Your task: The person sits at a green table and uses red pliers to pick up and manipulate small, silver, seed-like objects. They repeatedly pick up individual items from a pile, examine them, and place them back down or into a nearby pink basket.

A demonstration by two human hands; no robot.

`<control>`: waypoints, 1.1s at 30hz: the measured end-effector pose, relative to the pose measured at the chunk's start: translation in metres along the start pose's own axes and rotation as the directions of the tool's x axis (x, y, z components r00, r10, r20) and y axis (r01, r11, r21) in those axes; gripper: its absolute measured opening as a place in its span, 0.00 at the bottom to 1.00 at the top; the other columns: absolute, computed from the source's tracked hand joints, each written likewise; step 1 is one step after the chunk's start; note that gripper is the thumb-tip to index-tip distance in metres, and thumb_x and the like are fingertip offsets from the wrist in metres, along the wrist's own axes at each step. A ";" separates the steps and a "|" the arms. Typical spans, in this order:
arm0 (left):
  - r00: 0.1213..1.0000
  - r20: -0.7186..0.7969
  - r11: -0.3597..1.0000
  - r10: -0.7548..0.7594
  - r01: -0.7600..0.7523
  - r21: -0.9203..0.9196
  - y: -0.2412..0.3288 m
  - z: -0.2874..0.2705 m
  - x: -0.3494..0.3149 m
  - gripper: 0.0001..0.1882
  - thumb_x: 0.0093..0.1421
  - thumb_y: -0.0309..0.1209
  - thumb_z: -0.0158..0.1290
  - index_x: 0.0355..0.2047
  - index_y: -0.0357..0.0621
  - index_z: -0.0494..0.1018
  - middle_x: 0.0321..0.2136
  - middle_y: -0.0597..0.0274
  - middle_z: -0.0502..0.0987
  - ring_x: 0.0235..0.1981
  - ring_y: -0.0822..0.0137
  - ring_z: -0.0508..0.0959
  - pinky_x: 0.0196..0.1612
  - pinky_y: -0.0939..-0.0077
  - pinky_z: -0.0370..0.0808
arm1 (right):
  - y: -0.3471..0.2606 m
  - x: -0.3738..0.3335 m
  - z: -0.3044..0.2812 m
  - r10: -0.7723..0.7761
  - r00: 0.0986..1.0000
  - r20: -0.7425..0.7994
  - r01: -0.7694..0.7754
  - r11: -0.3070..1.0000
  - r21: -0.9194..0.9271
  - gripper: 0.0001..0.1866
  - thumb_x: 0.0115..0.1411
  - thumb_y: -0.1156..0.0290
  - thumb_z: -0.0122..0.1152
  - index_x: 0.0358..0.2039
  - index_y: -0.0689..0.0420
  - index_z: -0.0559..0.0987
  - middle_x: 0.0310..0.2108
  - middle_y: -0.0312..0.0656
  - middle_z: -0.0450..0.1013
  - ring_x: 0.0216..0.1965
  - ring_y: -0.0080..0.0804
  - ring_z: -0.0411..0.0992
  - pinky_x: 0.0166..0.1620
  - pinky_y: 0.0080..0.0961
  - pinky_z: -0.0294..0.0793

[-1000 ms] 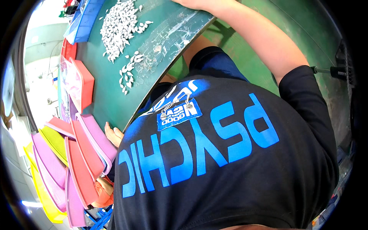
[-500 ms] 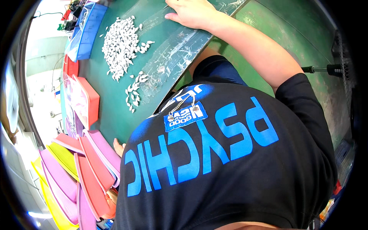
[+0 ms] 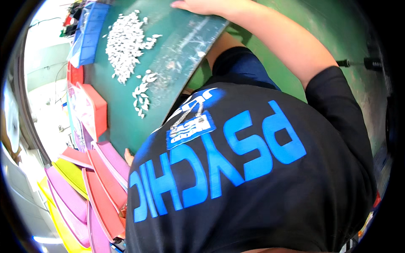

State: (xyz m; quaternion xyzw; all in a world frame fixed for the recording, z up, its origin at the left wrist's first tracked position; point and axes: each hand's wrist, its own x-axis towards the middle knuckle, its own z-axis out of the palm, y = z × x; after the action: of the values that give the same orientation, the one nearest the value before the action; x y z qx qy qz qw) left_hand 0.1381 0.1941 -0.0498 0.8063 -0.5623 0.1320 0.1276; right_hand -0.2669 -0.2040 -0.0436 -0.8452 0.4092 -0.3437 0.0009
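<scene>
My right hand lies at the table's edge at the top, partly cut off by the picture's rim. A stretched-out digit shows, and I see nothing held. Little of my left hand shows at the table's near left edge; the black shirt hides the rest, including whatever it may hold. Between the hands, on the green table, spreads a heap of small pale grey, pointed pieces. A smaller loose group of the same pieces lies nearer to me. Neither hand touches them.
A blue bin and a red bin with clear plastic inside line the table's left side. Pink, red, purple and yellow bins stand stacked at lower left. Worn clear film covers the table's edge. A green floor lies at right.
The whole view has shifted, so the heap sits farther up and left. My right hand has moved up and left, more of it out of the picture. Less of my left hand shows.
</scene>
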 end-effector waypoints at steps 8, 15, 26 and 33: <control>0.999 0.031 1.000 0.013 -0.013 0.012 -0.004 -0.006 -0.003 0.25 0.62 0.31 0.40 0.58 0.33 0.63 0.56 0.39 0.65 0.57 0.44 0.64 0.61 0.54 0.58 | -0.005 0.005 0.006 0.045 0.997 0.058 -0.047 0.998 0.038 0.21 0.55 0.55 0.59 0.41 0.59 0.79 0.44 0.50 0.73 0.49 0.47 0.69 0.51 0.45 0.67; 1.000 0.011 1.000 0.022 -0.022 0.000 -0.003 -0.002 0.000 0.25 0.62 0.31 0.40 0.58 0.32 0.62 0.56 0.39 0.64 0.57 0.44 0.64 0.61 0.54 0.58 | 0.001 0.004 0.008 0.037 0.998 0.046 -0.036 0.999 -0.011 0.21 0.57 0.55 0.56 0.42 0.59 0.78 0.44 0.51 0.73 0.48 0.48 0.69 0.51 0.46 0.67; 1.000 -0.016 1.000 0.009 -0.009 -0.003 -0.010 0.003 -0.001 0.25 0.62 0.31 0.40 0.58 0.32 0.62 0.56 0.39 0.64 0.58 0.44 0.64 0.61 0.54 0.58 | -0.001 0.003 -0.002 0.046 0.997 0.067 -0.046 0.999 -0.008 0.20 0.57 0.54 0.57 0.39 0.59 0.78 0.40 0.50 0.72 0.47 0.47 0.68 0.49 0.41 0.67; 0.995 -0.058 0.996 -0.079 0.081 0.034 -0.032 0.021 -0.029 0.25 0.62 0.31 0.40 0.59 0.32 0.61 0.56 0.39 0.64 0.58 0.45 0.63 0.61 0.54 0.58 | -0.006 0.004 -0.005 0.025 0.997 0.070 -0.022 0.999 -0.036 0.20 0.56 0.55 0.58 0.38 0.60 0.76 0.40 0.49 0.72 0.47 0.48 0.68 0.52 0.41 0.67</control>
State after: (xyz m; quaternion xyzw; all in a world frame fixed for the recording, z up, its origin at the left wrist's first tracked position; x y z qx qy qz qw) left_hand 0.1599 0.2229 -0.0814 0.8263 -0.5232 0.1598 0.1339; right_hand -0.2638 -0.2013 -0.0363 -0.8519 0.4247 -0.3065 0.0045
